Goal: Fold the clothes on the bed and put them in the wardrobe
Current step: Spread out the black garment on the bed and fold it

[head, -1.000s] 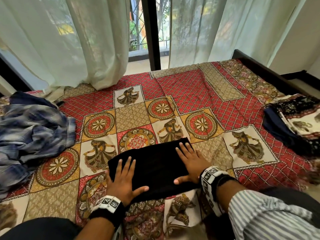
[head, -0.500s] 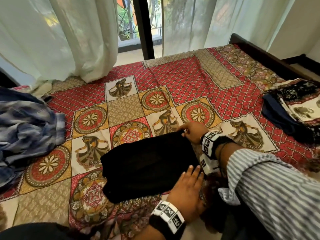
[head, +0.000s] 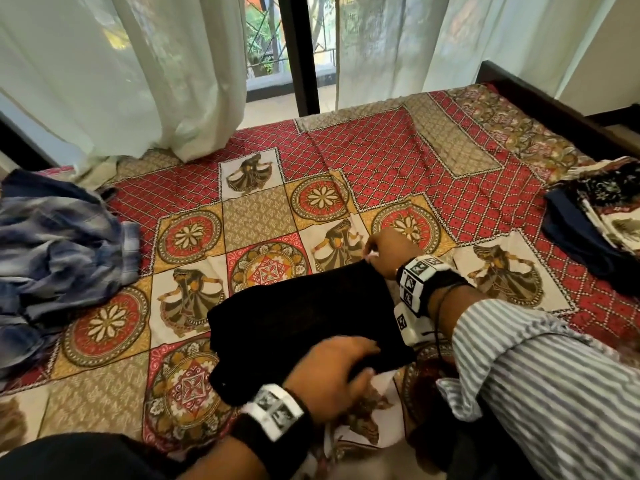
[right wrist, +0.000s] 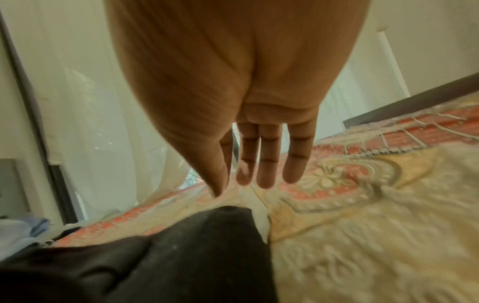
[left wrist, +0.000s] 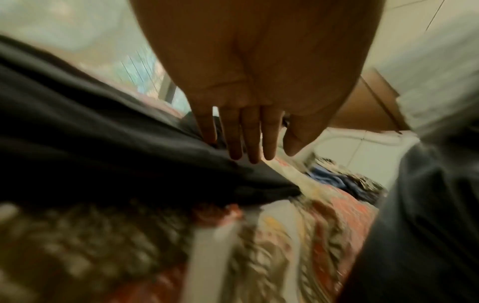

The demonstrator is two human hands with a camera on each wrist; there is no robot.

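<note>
A black garment [head: 294, 317], folded to a rough rectangle, lies on the patterned bedsheet [head: 398, 161] in front of me. My left hand [head: 363, 358] is at its near right edge, fingers over the cloth and thumb by the edge. In the left wrist view the left hand [left wrist: 259, 157] has straight fingers [left wrist: 234, 143] touching the black garment [left wrist: 103, 143]. My right hand [head: 372, 252] is at the far right corner. The right wrist view shows that right hand [right wrist: 259, 180] with straight fingers just above the sheet, the black garment [right wrist: 181, 256] under the wrist.
A crumpled blue plaid shirt [head: 62, 251] is heaped at the bed's left side. A stack of folded dark and printed clothes [head: 602, 220] sits at the right edge. White curtains [head: 121, 81] and a window post [head: 298, 53] stand behind the bed; a dark bed frame [head: 540, 95] runs along the right.
Both hands left the top of the garment. The left hand crossed from the near left to the near right edge, and the right hand moved to the far right corner.
</note>
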